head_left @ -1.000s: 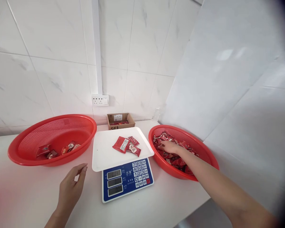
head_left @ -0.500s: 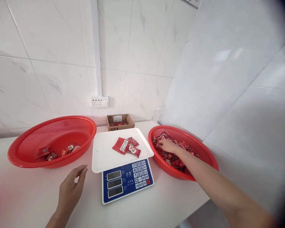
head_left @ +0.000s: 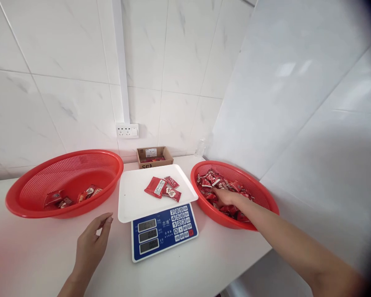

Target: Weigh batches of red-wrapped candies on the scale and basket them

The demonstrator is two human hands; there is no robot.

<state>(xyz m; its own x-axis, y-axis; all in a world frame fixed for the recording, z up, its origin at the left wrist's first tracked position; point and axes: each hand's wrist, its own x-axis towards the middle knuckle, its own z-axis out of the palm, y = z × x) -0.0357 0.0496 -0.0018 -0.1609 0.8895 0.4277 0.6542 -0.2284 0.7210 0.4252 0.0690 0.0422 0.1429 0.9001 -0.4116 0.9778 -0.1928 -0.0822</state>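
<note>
My right hand (head_left: 224, 197) reaches into the right red basket (head_left: 267, 196), among many small red snack packets (head_left: 213, 179). Its fingertips are hidden by the packets, so whether it grips one does not show. Over the table, left of the digital scale (head_left: 165, 235), my left hand (head_left: 92, 239) hovers with thumb and forefinger tips together and nothing visible between them. On the scale's white tray (head_left: 132, 194) lie three red packets (head_left: 171, 193), partly overlapping. The scale's top display appears to read 0.04, though blurred.
A left red basket (head_left: 15, 202) holds several packets (head_left: 88, 193). Behind the scale stands a small cardboard box (head_left: 156, 164) with reddish packets inside. A clear plastic container (head_left: 200, 147) is by the wall corner. A power socket (head_left: 127, 130) is on the tiled wall.
My right hand has moved nearer and slightly right, deeper among the packets in the right basket. My left hand stays almost in place. The view has shifted a little.
</note>
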